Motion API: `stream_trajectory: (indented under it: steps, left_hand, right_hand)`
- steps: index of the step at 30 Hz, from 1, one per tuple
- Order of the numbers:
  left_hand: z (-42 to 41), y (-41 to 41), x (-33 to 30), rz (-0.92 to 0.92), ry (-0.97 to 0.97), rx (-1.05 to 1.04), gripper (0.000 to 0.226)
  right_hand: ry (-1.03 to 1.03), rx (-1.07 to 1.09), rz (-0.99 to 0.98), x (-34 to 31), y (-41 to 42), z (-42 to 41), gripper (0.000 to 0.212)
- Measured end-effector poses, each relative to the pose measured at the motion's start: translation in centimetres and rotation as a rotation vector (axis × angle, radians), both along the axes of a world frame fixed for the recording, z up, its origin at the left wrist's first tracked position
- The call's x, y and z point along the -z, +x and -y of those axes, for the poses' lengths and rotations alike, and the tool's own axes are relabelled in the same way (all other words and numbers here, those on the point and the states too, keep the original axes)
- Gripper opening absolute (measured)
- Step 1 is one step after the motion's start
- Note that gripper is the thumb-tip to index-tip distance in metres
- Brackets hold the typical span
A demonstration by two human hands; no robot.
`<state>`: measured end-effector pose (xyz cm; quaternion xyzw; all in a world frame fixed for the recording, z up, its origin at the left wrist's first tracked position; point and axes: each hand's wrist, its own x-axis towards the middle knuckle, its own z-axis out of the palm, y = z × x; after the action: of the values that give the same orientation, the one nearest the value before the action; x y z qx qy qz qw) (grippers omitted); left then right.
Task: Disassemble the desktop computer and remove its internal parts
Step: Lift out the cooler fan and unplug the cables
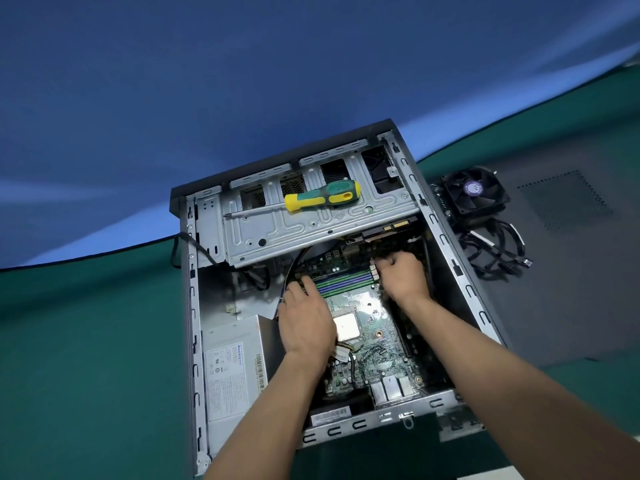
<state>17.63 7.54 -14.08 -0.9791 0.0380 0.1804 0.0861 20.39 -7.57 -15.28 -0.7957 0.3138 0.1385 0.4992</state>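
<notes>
The open desktop case (460, 258) lies on its side on a green table. Inside is the green motherboard (374, 348) with a bare square processor (346, 327) and a row of green and purple memory slots (346, 282). My left hand (304, 320) lies over the board's left side, its fingertips at the left end of the memory slots. My right hand (401, 275) is at the right end of the slots, fingers curled down onto the white latches there. What the fingers hold is hidden. A grey power supply (232, 368) sits at the case's lower left.
A yellow and green screwdriver (318, 199) lies on the metal drive cage (311, 223) at the top of the case. To the right, on a dark side panel (568, 258), sit a removed cooler fan (474, 197) and a bundle of black cables (498, 251).
</notes>
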Motion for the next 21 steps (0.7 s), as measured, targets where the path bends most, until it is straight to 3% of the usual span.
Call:
stream_trajectory:
  steps: [3, 6, 9, 15, 21]
  left_hand:
    - [-0.2, 0.6, -0.1, 0.008, 0.041, 0.043, 0.043]
    - [0.1, 1.5, -0.2, 0.004, 0.113, 0.092, 0.032]
    - [0.2, 2.9, -0.2, -0.013, 0.181, 0.201, 0.029]
    - [-0.2, 4.2, -0.5, -0.006, 0.245, 0.375, 0.031]
    - [-0.8, 3.5, -2.1, 0.008, 0.143, 0.399, 0.034]
  right_hand:
    - [0.012, -0.007, -0.036, -0.1, 0.1, -0.1, 0.038]
    - [0.097, 0.081, -0.095, -0.1, 0.6, -0.1, 0.029]
    - [0.153, 0.189, -0.157, 0.0, 1.0, -0.3, 0.020]
    - [0.232, 0.366, -0.197, 0.4, 1.5, -1.0, 0.025]
    - [0.315, 0.212, -0.117, 0.0, 0.0, -0.4, 0.012]
